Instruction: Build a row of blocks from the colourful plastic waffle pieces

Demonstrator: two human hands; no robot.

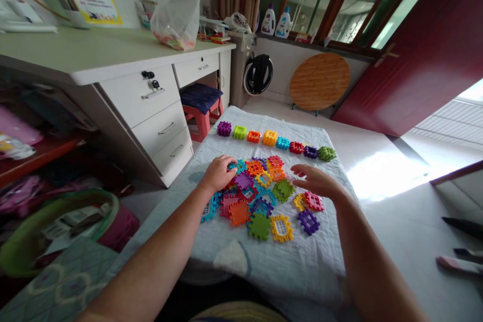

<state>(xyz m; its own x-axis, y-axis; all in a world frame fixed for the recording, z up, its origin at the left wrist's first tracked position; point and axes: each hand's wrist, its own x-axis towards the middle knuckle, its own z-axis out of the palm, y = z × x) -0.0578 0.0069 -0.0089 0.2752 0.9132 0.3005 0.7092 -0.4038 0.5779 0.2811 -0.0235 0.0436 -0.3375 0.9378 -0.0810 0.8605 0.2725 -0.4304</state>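
A pile of colourful square plastic interlocking tiles [243, 181] lies on the cloth-covered table. My left hand [219, 175] is at the pile's far left edge, its thumb and fingers closed around the edge of a teal tile [240, 165]. My right hand [315, 180] hovers just right of the pile with fingers stretched out and nothing in them. Nearest to it are a green tile [284, 190] and a pink tile [314, 201]. A purple tile [308, 222] and a yellow window tile [281, 228] lie closer to me.
Behind the pile runs a row of stacked tiles sorted by colour, from a purple stack [224, 129] to a green stack [326, 153]. A white desk [151, 95] stands left, with a red stool [200, 110] beside it. A basket [113, 221] sits at lower left.
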